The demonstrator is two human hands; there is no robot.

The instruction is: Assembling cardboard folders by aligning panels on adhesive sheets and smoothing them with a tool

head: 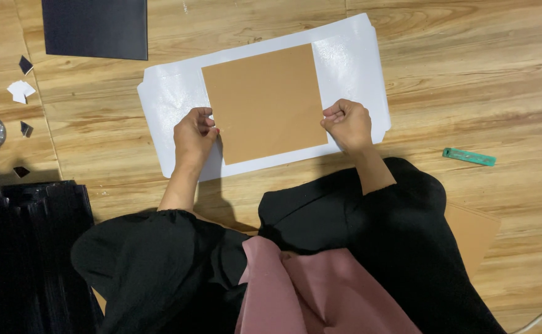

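Here, on the wooden floor (500,80), the left hand (193,136) and right hand (347,124) pinch a brown card (262,102) by its near side edges, fingers clamped; it looks light, stiff, atop glossy white paper (172,99).

1. The square board (263,102) is plain tan brown.
2. The sheet (357,68) under it is glossy white.
3. The floor (469,74) is light wood grain.
4. The cutter (469,157) is teal green.
5. The panel (94,28) is dark navy-black.
6. The sleeves (401,222) are black; the cloth (320,291) is dusty pink.
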